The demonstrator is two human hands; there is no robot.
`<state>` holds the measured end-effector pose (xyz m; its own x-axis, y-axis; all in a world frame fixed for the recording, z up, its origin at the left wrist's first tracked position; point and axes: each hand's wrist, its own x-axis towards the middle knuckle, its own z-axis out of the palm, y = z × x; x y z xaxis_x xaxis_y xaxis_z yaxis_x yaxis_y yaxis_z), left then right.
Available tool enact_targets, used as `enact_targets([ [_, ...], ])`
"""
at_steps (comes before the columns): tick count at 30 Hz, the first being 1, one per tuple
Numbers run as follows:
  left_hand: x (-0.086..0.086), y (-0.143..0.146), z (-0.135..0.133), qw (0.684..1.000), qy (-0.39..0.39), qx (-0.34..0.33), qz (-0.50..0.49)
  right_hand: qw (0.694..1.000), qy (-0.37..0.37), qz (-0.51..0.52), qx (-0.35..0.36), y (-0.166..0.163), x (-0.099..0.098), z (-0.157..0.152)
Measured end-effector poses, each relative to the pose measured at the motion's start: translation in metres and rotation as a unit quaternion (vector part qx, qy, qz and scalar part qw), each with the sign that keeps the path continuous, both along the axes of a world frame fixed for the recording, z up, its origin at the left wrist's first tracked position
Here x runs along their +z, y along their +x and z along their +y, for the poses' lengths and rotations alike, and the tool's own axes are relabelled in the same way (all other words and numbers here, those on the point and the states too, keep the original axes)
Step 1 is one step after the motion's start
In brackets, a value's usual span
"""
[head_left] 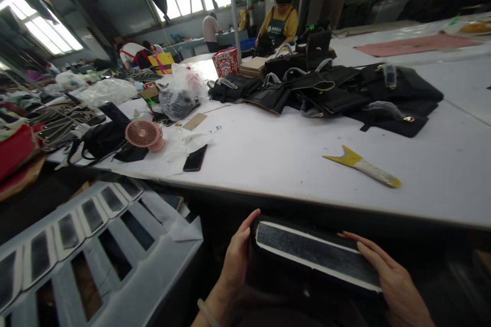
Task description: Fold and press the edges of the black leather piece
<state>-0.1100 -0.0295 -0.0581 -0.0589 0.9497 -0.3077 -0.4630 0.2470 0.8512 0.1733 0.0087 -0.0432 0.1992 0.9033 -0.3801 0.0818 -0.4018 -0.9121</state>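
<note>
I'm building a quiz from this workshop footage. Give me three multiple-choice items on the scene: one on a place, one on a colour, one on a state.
1. Where does the phone lie?
A. on the white table, right of the fan
B. on the metal rack
C. in the left hand

2. What colour is the small fan?
A. blue
B. pink
C. green

3. How is the black panel held?
A. by one hand only
B. resting on the table, untouched
C. between both hands, below the table edge

Answers:
1 A, the dark phone lies flat on the tabletop just right of the fan.
2 B, its grille and body are pink.
3 C, the left hand grips one end and the right hand the other.
</note>
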Motion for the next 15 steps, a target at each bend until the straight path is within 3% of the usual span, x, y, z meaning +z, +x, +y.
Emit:
enact_targets([
  [3, -0.002, 0.002, -0.01, 1.0, 0.003, 0.011, 0.025, 1.0, -0.011, -0.003, -0.018, 0.0, -0.003, 0.001],
  [6, -0.007, 0.009, -0.011, 0.992, 0.03, 0.016, 0.124, 1.0, -0.007, -0.026, -0.008, 0.003, -0.013, 0.003],
  [10, -0.017, 0.021, -0.005, 0.966, 0.075, 0.069, 0.237, 0.993, 0.031, -0.109, -0.007, 0.009, -0.028, 0.002],
  [15, -0.014, 0.023, -0.005, 0.97, 0.055, 0.07, 0.227, 0.965, 0.094, -0.246, 0.003, 0.015, -0.042, -0.007],
])
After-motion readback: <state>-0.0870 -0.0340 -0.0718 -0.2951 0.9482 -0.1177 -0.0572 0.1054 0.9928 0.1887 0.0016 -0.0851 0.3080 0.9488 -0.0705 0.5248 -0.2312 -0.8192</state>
